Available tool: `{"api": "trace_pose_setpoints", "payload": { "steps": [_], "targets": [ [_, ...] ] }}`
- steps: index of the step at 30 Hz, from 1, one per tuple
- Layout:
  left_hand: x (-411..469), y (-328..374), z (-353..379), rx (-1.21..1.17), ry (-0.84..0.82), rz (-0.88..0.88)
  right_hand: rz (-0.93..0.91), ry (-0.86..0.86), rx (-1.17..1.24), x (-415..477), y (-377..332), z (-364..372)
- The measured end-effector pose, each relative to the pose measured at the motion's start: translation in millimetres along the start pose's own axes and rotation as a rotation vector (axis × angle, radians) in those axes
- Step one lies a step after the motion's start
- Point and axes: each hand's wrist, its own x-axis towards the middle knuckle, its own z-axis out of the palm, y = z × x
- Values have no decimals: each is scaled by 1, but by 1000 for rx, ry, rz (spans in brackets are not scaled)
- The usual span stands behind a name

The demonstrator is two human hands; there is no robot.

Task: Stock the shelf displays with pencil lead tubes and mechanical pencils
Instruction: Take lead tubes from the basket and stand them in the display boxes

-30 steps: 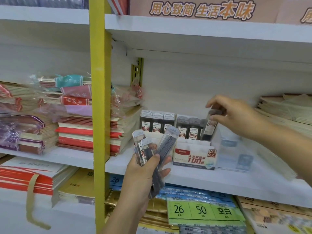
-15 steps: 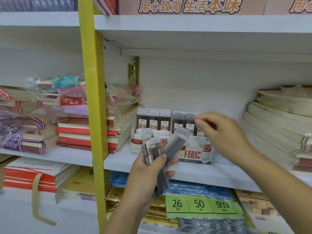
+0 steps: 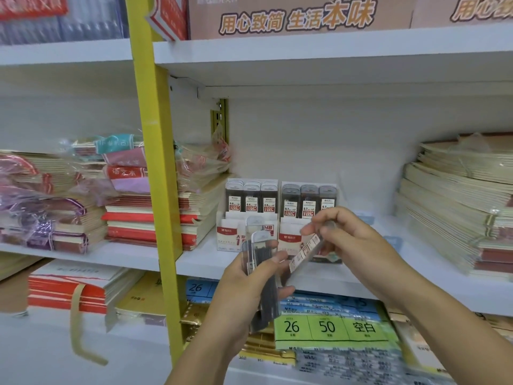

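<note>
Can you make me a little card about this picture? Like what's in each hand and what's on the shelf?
Place: white shop shelf
Left hand: grips a bundle of lead tubes
Right hand: pinches a single lead tube, tilted, next to the bundle
Left display box: row of three upright tubes, labels look like 0.5
Right display box: row of three upright tubes, labels read 0.7
Neighbours: notebook stacks on both sides of the boxes
</note>
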Motion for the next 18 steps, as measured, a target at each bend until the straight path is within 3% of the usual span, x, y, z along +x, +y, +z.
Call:
{"api": "trace_pose_setpoints", "payload": {
  "steps": [11,15,18],
  "targets": [
    [2,0,0,-32,-60,71,-52,140,73,-4,-9,-3],
    [7,1,-5,-25,-52,103,-299,421,-171,14,-27,-33],
    [10,-2,-10,31,-35,125,-433,369,-611,40,-40,-53]
  ]
}}
